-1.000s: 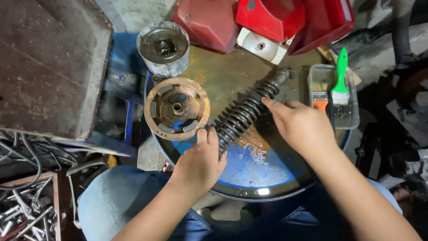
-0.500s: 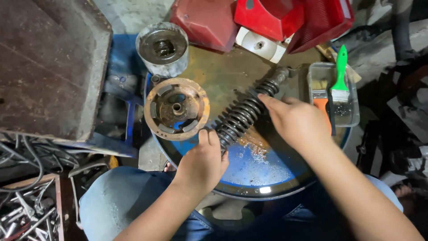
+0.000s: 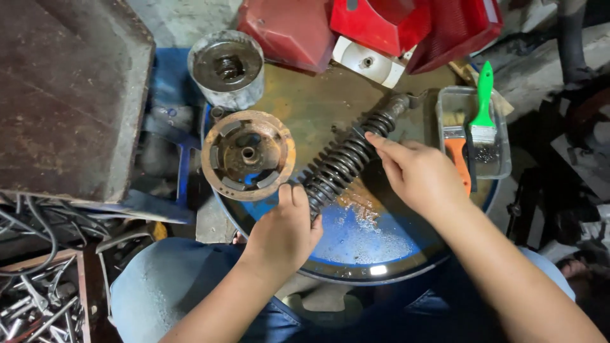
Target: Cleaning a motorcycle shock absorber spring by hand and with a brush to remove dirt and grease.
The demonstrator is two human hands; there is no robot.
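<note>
Both hands on one coil-spring shock absorber point(image 3: 346, 159), lying diagonally across the round blue drum top point(image 3: 356, 244). Left hand point(image 3: 286, 228): knuckles up, fingers curled closed around the lower end of the spring. Right hand point(image 3: 419, 174): palm down, fingers loosely extended over the middle coils, resting rather than gripping. Adjacent: rusty clutch drum point(image 3: 248, 154) to the left; clear tray point(image 3: 502, 159) with green-handled brush point(image 3: 484, 105) to the right.
</note>
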